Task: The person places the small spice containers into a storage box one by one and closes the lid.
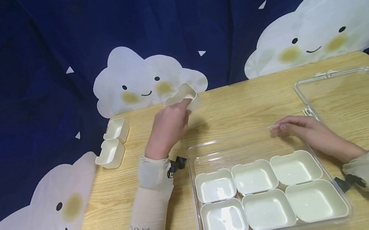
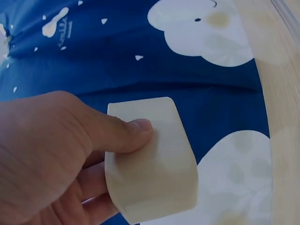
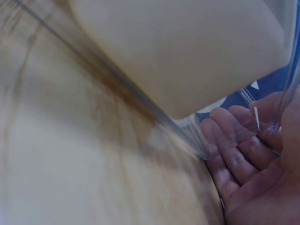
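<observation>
My left hand (image 1: pixel 171 126) holds a small cream bin (image 1: pixel 193 97) above the table's back edge. In the left wrist view, the thumb lies on one face of the bin (image 2: pixel 154 173) and the fingers are behind it. My right hand (image 1: pixel 305 132) grips the back right corner of a clear plastic box (image 1: pixel 194 190). Its fingers (image 3: pixel 239 161) wrap the outside of that corner in the right wrist view, thumb near the rim. Inside the box, several cream bins (image 1: pixel 268 210) sit in two rows at the front, leaving a strip along the back wall.
Two more cream bins (image 1: pixel 110 154) stand one behind the other at the table's left edge. A clear lid or frame with white clips (image 1: pixel 341 72) lies at the right. Behind the wooden table (image 1: pixel 239 112) hangs a dark blue curtain (image 1: pixel 214 19) with clouds.
</observation>
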`<move>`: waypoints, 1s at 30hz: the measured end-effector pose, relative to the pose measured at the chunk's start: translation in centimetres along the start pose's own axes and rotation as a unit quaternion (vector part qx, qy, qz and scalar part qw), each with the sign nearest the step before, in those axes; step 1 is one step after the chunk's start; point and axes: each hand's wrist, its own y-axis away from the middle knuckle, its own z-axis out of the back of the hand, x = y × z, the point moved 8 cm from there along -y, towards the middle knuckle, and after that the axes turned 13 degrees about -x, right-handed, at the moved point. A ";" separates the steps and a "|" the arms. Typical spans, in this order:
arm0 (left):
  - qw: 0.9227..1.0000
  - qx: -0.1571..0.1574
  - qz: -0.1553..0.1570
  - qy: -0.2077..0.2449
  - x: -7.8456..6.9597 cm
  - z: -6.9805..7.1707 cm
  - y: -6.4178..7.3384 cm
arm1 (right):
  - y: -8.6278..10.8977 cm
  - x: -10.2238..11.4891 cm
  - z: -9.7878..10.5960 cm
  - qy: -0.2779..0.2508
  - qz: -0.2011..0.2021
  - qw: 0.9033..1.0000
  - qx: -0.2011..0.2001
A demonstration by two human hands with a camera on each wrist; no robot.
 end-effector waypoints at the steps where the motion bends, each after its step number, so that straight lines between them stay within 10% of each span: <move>1: 1.000 0.001 -0.005 -0.003 -0.2 0.0 0.0 | 0.0 0.0 0.0 0.001 -0.005 1.000 -0.001; 30: 0.993 -0.010 -0.118 -0.014 -5.8 -0.2 0.8 | 0.0 -0.1 0.2 0.015 -0.019 1.000 -0.010</move>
